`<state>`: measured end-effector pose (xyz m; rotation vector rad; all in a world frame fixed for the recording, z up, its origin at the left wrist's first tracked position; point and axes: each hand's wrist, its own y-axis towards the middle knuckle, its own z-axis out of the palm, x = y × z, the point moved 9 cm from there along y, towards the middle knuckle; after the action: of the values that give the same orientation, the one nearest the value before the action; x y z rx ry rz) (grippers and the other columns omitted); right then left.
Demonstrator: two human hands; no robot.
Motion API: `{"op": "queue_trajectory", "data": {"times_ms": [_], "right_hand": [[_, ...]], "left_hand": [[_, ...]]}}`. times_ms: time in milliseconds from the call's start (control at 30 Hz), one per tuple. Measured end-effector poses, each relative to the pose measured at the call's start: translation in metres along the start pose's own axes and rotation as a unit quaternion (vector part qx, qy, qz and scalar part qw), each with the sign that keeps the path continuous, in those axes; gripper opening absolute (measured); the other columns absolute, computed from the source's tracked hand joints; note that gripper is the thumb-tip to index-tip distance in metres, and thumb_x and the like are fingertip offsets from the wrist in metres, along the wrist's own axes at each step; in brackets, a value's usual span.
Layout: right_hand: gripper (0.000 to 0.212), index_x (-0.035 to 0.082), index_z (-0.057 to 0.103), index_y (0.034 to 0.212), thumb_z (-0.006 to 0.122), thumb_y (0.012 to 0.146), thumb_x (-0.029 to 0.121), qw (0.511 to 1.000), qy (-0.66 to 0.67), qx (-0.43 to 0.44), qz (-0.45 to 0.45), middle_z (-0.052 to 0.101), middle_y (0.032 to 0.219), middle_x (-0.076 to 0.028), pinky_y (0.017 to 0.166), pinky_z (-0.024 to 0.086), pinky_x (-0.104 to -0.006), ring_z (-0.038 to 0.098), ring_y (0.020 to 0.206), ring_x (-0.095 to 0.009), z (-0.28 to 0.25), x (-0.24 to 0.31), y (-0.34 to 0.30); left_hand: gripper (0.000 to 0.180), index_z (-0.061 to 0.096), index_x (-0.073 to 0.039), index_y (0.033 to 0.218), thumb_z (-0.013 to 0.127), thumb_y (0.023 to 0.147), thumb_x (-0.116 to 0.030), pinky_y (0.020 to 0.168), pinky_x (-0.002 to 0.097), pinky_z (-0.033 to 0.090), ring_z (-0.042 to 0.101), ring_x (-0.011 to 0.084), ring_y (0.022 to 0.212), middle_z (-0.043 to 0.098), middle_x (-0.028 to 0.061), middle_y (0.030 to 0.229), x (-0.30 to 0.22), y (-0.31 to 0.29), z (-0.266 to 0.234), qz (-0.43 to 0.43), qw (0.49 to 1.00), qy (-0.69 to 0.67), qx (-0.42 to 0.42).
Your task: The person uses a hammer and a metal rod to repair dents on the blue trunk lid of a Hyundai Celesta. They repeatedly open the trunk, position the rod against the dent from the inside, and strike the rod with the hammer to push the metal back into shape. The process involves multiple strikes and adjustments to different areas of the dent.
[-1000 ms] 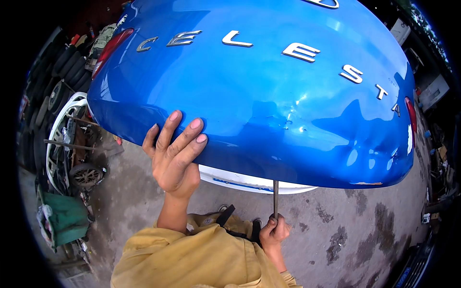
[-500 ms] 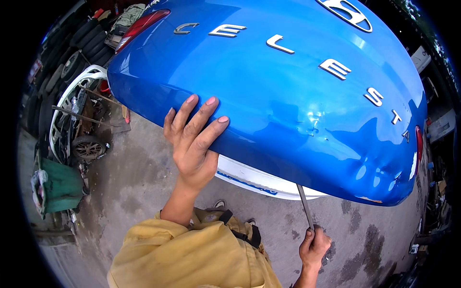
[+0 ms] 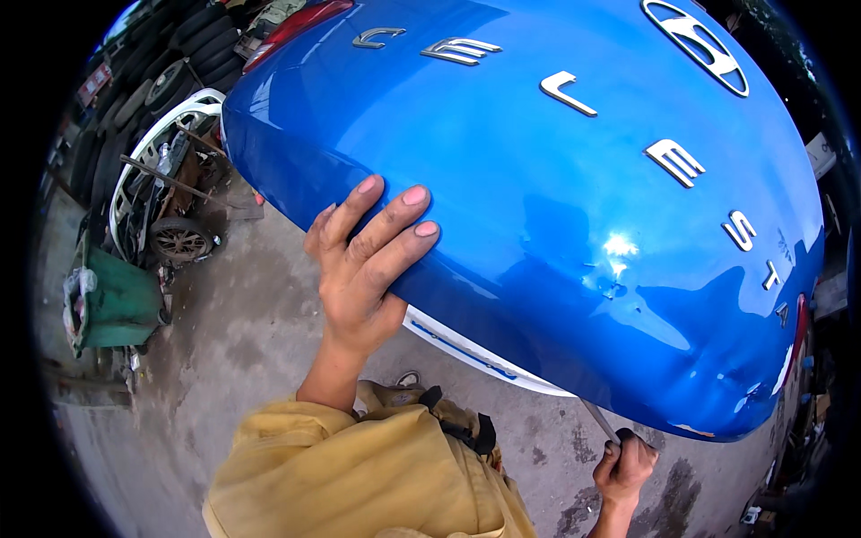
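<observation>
Lid: big blue boot lid, raised in front of the person, its lower edge over the floor and a white panel showing just under it.
Left hand: left hand is on the lid's lower edge, fingers mostly straight and a bit apart, tips on the paint. Thumb's hidden, so can't tell if it's pinching the edge.
Right hand: right hand is curled tight round the low end of a thin rod, below the lid's edge. Upper end's out of sight behind the lid, so no clue what it touches.
Damage: small dents mid-right, plus chipped paint along the bottom.
Feel: I'd guess the lid's heavyish, stiff overall but thin enough to dent. Glossy paint, probably slippery and easy to scratch. Rod looks rigid, likely metal.
Where to grab: lid by its folded lower edge, fingers spread, away from the dents and chips. Rod by the low end, full fist, imo.
</observation>
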<state>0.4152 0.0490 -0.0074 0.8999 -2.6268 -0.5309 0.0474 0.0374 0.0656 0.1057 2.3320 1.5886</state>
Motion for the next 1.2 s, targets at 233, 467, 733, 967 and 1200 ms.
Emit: {"op": "queue_trajectory", "data": {"times_ms": [233, 467, 733, 967, 1200], "right_hand": [[0.024, 0.000, 0.061, 0.089, 0.057, 0.097, 0.023, 0.994, 0.041, 0.020, 0.095, 0.053, 0.057, -0.012, 0.044, 0.041, -0.0412, 0.055, 0.046, -0.034, 0.002, 0.029, -0.013], [0.018, 0.000, 0.061, 0.095, 0.055, 0.098, 0.017, 0.982, 0.063, 0.059, 0.171, 0.053, 0.059, -0.016, 0.048, 0.040, -0.0441, 0.057, 0.051, -0.039, 0.002, 0.045, -0.015], [0.018, 0.001, 0.060, 0.091, 0.054, 0.099, 0.016, 0.992, 0.056, 0.023, 0.113, 0.052, 0.059, -0.014, 0.048, 0.040, -0.0428, 0.057, 0.050, -0.037, 0.006, 0.049, 0.005], [0.030, -0.001, 0.062, 0.086, 0.052, 0.100, 0.023, 0.996, 0.013, -0.051, 0.066, 0.059, 0.062, -0.012, 0.049, 0.041, -0.0396, 0.058, 0.049, -0.032, 0.006, 0.051, -0.003], [0.018, -0.002, 0.063, 0.090, 0.058, 0.096, 0.015, 0.996, 0.055, -0.008, 0.076, 0.055, 0.059, -0.014, 0.045, 0.039, -0.0374, 0.056, 0.047, -0.032, 0.003, 0.051, 0.011]], "left_hand": [[0.050, 0.072, -0.021, 0.118, 0.058, 0.076, 0.003, 0.113, 0.0391, 0.024, 0.050, 0.0236, 0.135, 0.067, 0.0002, 0.133, 0.002, 0.004, 0.000, -0.007, 1.000, -0.027, 0.014], [0.054, 0.072, -0.020, 0.118, 0.058, 0.073, 0.005, 0.110, 0.0395, 0.027, 0.051, 0.0246, 0.133, 0.066, 0.0002, 0.134, 0.004, 0.007, -0.004, -0.007, 1.000, -0.024, 0.007], [0.051, 0.072, -0.021, 0.117, 0.059, 0.075, 0.005, 0.111, 0.0383, 0.027, 0.051, 0.0242, 0.132, 0.067, 0.0000, 0.132, 0.007, 0.005, -0.003, -0.012, 1.000, -0.025, 0.009], [0.025, 0.073, -0.025, 0.109, 0.066, 0.088, -0.012, 0.112, 0.0350, 0.027, 0.055, 0.0193, 0.129, 0.070, -0.0027, 0.127, 0.007, -0.003, -0.005, -0.009, 0.998, -0.022, -0.049], [0.051, 0.070, -0.019, 0.119, 0.064, 0.074, 0.004, 0.113, 0.0410, 0.028, 0.053, 0.0260, 0.131, 0.069, 0.0043, 0.129, 0.009, -0.008, -0.008, -0.006, 0.997, -0.056, -0.051]]}}
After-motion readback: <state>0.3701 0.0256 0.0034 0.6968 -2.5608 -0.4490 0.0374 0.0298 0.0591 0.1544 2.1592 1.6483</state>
